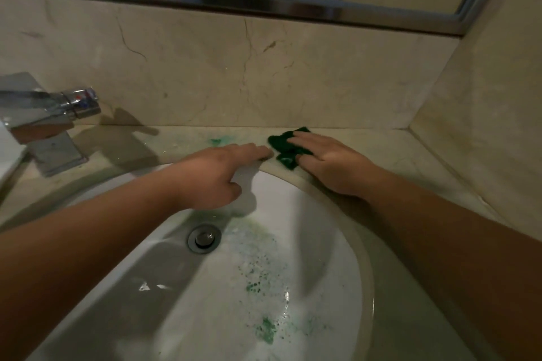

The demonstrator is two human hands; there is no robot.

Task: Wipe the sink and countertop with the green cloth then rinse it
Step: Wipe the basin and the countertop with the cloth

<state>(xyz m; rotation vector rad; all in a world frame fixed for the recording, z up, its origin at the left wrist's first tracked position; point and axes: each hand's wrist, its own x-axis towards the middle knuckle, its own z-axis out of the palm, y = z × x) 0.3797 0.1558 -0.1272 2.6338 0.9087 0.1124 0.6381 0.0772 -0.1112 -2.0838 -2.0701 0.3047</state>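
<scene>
The green cloth (286, 146) lies crumpled on the beige marble countertop (381, 152), just behind the sink's far rim. My right hand (331, 164) presses flat on the cloth with spread fingers, covering its right part. My left hand (217, 176) reaches over the white sink (322, 214), its fingertips resting on the rim right beside the cloth and holding nothing. Green foam specks and smears dot the basin and a small green patch (216, 141) sits on the counter.
A chrome faucet (44, 120) stands at the left on the counter. The drain plug (204, 238) sits mid-basin. A marble backsplash (234, 73) rises behind, a side wall (484, 126) closes the right, and a framed mirror (264, 6) hangs above.
</scene>
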